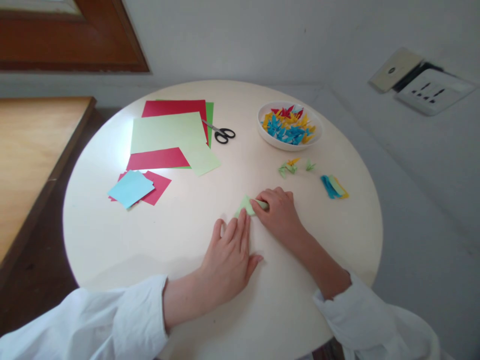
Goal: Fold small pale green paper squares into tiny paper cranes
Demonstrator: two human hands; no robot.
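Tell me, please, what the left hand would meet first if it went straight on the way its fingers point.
The left hand would likely first meet the pale green paper it is touching, though depth is unclear.

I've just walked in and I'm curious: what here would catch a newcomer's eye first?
Probably the white bowl at the table's far right, heaped with folded paper pieces in blue, yellow and red. Next, near the middle, the left hand lays its fingertips on a small pale green paper while the right hand pinches it. Large red and green sheets lie at the far left, with black-handled scissors at their edge.
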